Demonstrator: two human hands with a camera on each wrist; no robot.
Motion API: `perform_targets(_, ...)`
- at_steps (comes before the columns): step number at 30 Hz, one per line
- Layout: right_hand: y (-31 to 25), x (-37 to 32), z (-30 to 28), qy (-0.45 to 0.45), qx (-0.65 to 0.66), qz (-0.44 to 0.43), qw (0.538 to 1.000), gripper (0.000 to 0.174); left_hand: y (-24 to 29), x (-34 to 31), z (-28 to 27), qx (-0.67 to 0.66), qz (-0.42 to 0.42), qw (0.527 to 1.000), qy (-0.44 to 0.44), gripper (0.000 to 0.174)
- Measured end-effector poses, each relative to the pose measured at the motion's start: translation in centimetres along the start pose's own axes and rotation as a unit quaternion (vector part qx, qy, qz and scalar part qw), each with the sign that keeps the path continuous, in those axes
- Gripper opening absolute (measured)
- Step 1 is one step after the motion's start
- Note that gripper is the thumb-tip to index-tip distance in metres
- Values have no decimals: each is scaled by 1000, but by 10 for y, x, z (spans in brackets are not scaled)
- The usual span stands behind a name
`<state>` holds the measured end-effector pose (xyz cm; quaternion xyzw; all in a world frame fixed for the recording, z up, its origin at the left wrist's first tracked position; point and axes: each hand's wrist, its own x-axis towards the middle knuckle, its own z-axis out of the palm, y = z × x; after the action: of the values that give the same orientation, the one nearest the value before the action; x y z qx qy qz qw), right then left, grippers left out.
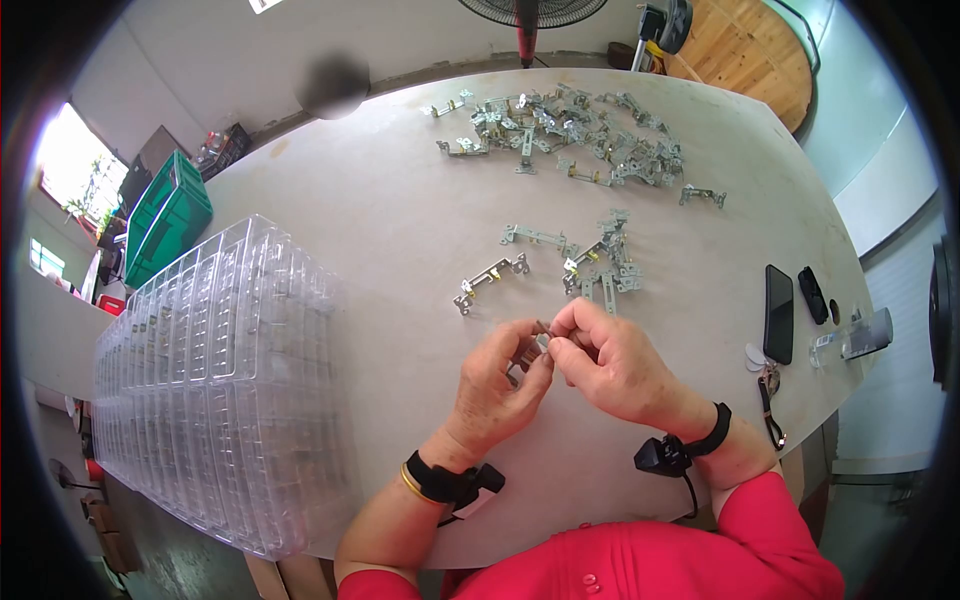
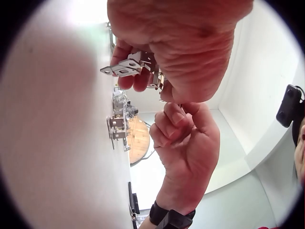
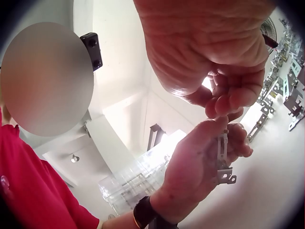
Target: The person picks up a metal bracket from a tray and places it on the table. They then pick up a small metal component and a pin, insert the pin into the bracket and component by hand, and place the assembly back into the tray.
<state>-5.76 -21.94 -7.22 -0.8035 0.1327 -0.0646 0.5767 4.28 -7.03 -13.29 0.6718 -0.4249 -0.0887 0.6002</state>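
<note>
Near the front of the table my left hand (image 1: 495, 388) grips a small metal bracket (image 2: 126, 67) between thumb and fingers. Its flat, holed end sticks out past the fingers in the left wrist view, and the right wrist view has the bracket (image 3: 223, 162) lying along the left hand. The right hand (image 1: 615, 368) meets the left, its thumb and forefinger pinched at the bracket's other end. Those fingertips hide that end; I cannot tell whether they hold a separate small part. Just beyond the hands lie several similar brackets (image 1: 608, 262), one bracket (image 1: 490, 280) apart at left.
A large pile of brackets (image 1: 570, 130) covers the table's far side. Stacked clear plastic trays (image 1: 215, 390) stand at left, a green crate (image 1: 170, 215) behind them. At right lie a phone (image 1: 778, 315), a black case (image 1: 812, 295), keys (image 1: 768, 380) and a tipped glass (image 1: 865, 335).
</note>
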Motion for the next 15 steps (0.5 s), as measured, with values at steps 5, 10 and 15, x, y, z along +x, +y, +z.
perform_targets(5, 2, 2, 0, 20, 23, 16, 999, 13, 2, -1, -4, -32, -65, 996, -46, 22)
perform_targets(10, -2, 2, -4, 24, -19, 7, 1000, 12, 0, -3, -2, -26, -67, 997, -33, 23)
perform_targets(15, -1, 3, -7, 12, 11, -5, 1000, 11, -5, -2, 0, -27, -26, 999, -12, 23)
